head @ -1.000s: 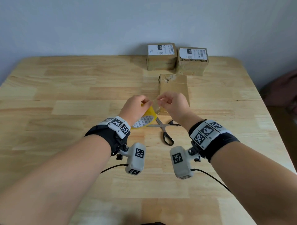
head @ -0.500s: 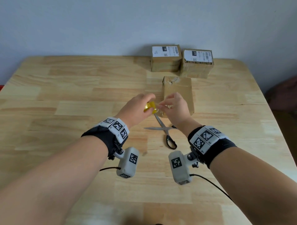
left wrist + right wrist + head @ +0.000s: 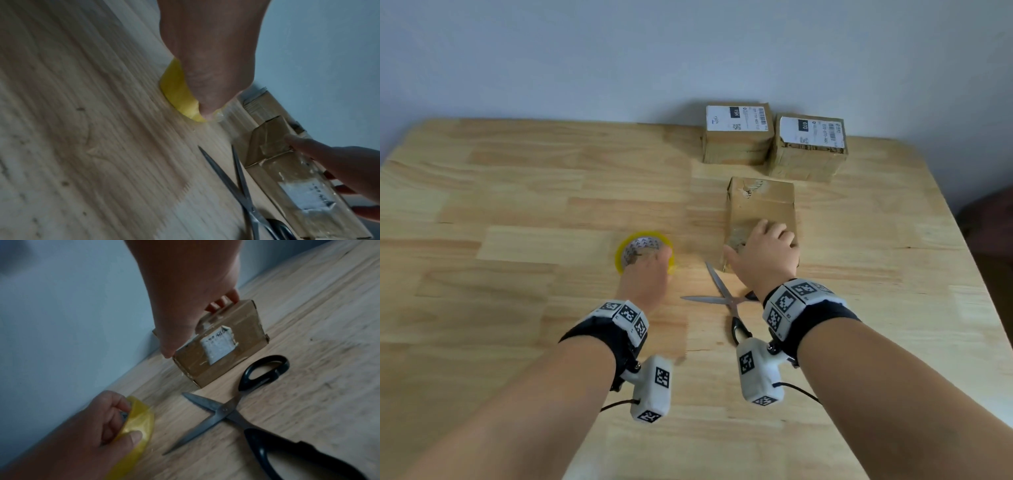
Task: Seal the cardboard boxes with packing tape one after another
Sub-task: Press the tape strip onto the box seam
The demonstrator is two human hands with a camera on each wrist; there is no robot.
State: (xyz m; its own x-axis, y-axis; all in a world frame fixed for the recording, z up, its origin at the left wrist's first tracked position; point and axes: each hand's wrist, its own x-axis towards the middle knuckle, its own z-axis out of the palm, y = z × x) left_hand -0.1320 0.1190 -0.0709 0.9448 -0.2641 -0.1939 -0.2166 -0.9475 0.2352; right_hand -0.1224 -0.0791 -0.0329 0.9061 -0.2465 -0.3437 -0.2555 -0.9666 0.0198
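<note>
A plain cardboard box lies on the wooden table, taped over, with a torn white label on its near end. My right hand grips its near end from above, thumb down one side and fingers over the other. My left hand holds a yellow roll of packing tape down on the table, left of the box. Its fingers sit in the roll's core and the thumb lies on the outside.
Black-handled scissors lie open on the table between my hands, just in front of the box. Two labelled cardboard boxes stand side by side at the table's far edge by the wall. The table's right edge is near.
My hands, held together over the tape in front of the box, have parted. The left carried the roll left and down to the table; the right moved forward onto the box.
</note>
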